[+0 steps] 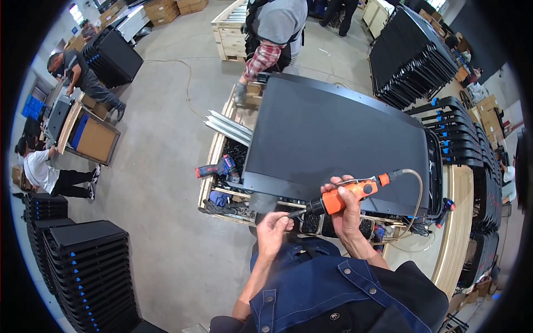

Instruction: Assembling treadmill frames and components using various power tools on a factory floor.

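Observation:
My right hand [350, 219] is wrapped round an orange and black air screwdriver [336, 201], with a metal lever along its top. It lies across the near edge of a large black treadmill deck [338, 144], its nose pointing left. At the nose, my left hand [272, 233] pinches the dark bit [297, 213] between thumb and fingers. A grey air hose [420, 194] runs from the tool's rear and curves down on the right.
Left of the deck, a wooden bench holds a red and blue cordless drill [217, 167], metal rollers [229, 127] and black screws. Across it, a co-worker's gloved hand [240, 93] is near the bench. Stacked black frames [91, 266] stand at lower left; another cordless driver [445, 213] lies right.

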`<state>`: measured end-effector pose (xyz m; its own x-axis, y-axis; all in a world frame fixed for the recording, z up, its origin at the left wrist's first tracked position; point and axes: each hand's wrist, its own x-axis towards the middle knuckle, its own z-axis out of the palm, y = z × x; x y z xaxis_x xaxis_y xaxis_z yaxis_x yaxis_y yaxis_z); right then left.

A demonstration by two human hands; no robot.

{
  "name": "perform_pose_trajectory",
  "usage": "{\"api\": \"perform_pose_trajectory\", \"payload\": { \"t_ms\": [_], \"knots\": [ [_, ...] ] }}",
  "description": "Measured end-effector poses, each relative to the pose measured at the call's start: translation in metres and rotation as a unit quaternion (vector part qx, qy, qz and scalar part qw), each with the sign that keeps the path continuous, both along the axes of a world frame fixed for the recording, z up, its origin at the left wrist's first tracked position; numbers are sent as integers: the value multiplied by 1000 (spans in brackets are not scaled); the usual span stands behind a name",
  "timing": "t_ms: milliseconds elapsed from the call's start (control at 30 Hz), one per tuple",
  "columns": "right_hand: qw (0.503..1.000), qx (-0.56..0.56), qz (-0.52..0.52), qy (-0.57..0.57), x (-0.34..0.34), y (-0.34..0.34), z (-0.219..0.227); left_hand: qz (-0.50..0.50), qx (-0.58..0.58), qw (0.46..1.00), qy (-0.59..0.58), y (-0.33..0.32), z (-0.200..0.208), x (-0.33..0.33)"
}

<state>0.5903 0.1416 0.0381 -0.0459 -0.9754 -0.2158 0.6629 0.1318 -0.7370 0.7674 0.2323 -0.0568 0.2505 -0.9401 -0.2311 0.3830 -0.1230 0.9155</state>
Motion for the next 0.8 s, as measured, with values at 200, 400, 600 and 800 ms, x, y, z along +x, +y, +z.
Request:
{"api": "perform_pose_trajectory", "payload": {
  "t_ms": [200, 400, 600, 800],
  "knots": [
    [981, -144, 49, 121, 88, -26, 13, 19, 93, 800, 592, -46, -23, 48],
    [931, -247, 121, 240, 148, -45, -8, 1, 103, 725, 681, -70, -50, 69],
    [887, -301, 209, 282, 176, -63, -5, -52, 188, 848, 492, -43, -40, 73],
    [894, -282, 234, 258, 180, -64, -10, -133, 280, 848, 431, -21, -44, 74]
  ]
}}
